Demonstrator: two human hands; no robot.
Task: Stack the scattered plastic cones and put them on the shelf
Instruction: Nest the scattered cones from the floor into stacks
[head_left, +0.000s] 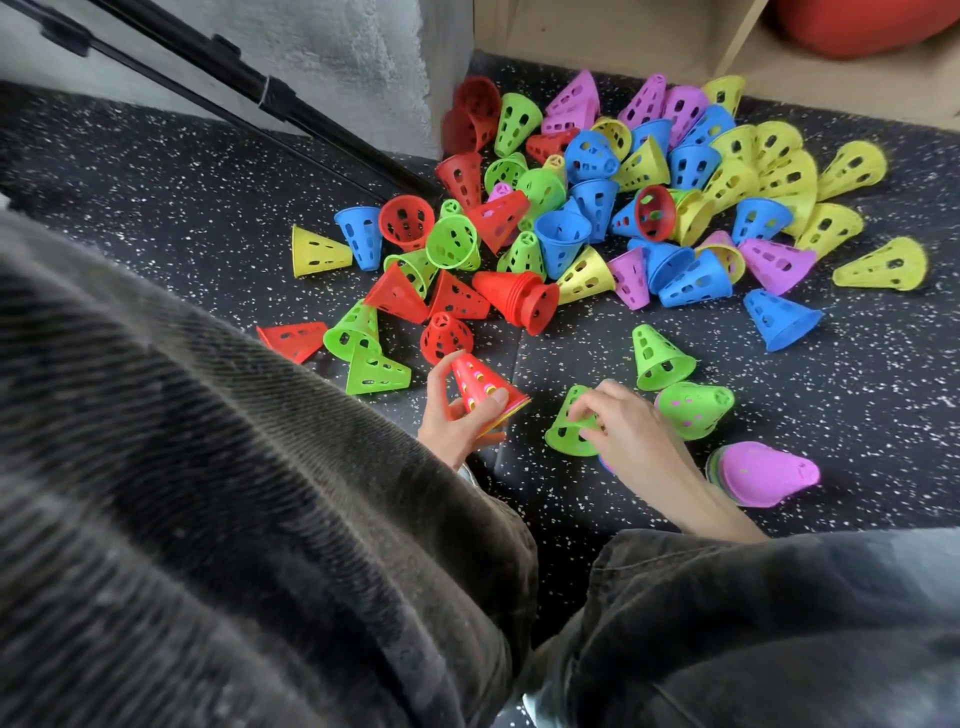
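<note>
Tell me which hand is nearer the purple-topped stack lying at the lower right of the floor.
Right. The right hand pinches a green cone just left of the purple-topped stack; the left hand holds a red-topped stack farther left.

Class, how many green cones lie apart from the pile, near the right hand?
3 green cones: one pinched by the right hand, one standing beyond it, one lying to its right. Others may be hidden.
</note>
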